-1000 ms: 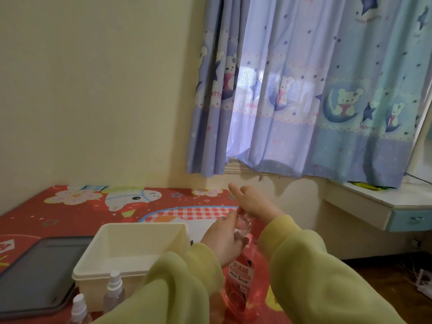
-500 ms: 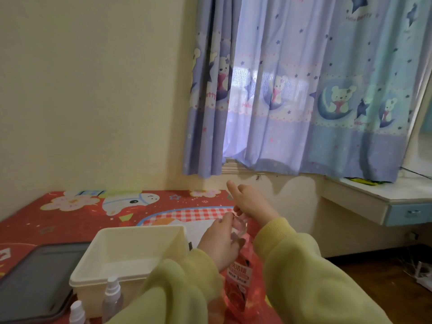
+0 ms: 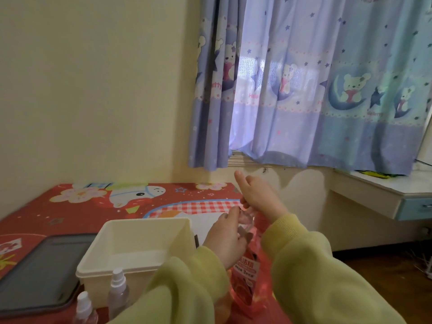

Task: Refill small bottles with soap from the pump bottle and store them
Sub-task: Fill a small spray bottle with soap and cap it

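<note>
Two spray bottles stand at the near edge of a red cartoon tablecloth, just in front of a white tub. A grey tray lies to the tub's left. The left hand curls around a small clear bottle, held against the neck of the pink pump bottle. The right hand rests over the pump top, fingers loose and forefinger raised straight. Behind are a cream wall, bear-print curtains, a white ledge with a blue drawer, and a wooden floor.
</note>
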